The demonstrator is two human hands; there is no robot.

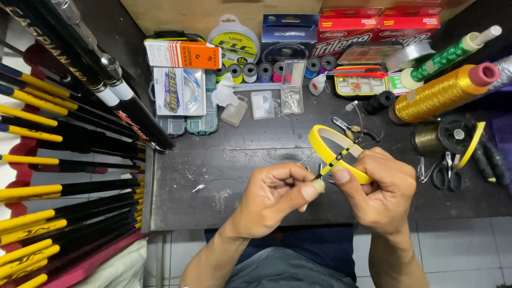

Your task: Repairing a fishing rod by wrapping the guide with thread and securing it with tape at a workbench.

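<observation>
Both hands meet just in front of the scissors (447, 176): left hand (274, 197) pinches the rod tip's (335, 160) pale end, right hand (385, 189) grips the tip and yellow tape roll (333, 146) together.

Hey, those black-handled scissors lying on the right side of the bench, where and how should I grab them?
Take the scissors by the two black finger loops, coming straight down from above. They lie flat on the dark bench, loops toward the front edge and blades pointing away, so the loops are the near, blunt end. A bronze thread spool crowds the blade end.
</observation>
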